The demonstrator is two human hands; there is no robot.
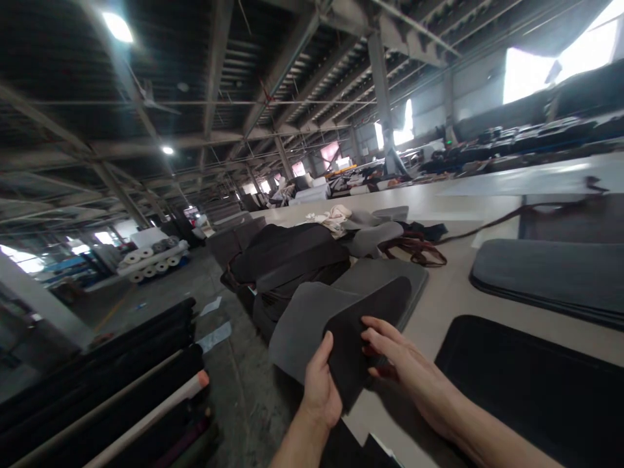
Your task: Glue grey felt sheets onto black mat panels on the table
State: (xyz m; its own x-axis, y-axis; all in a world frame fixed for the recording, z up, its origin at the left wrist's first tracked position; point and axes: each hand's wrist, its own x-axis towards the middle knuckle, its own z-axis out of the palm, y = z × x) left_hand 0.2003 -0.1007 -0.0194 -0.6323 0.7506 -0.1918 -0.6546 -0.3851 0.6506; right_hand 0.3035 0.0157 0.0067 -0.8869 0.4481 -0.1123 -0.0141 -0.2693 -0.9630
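My left hand (pixel 319 393) is closed on the near left edge of a dark, round-cornered fabric panel (pixel 346 325), thumb on its upper face. The panel tilts up over grey panels of the same sort (pixel 305 318). My right hand (pixel 397 351) is beside the dark panel, fingers bent and apart, the tips at its face. Nothing shows gripped between those fingers, though their undersides are partly hidden. Right of my right hand lies a flat black panel (pixel 531 370), and beyond it a stack of grey panels (pixel 550 266).
A heap of black fabric (pixel 297 253) and dark straps (pixel 419 250) lie farther along the pale table (pixel 455 279). Black fabric rolls (pixel 160 370) and a pale-wrapped roll (pixel 151 419) are low on the left, across a strip of floor (pixel 238 390). Columns stand beyond.
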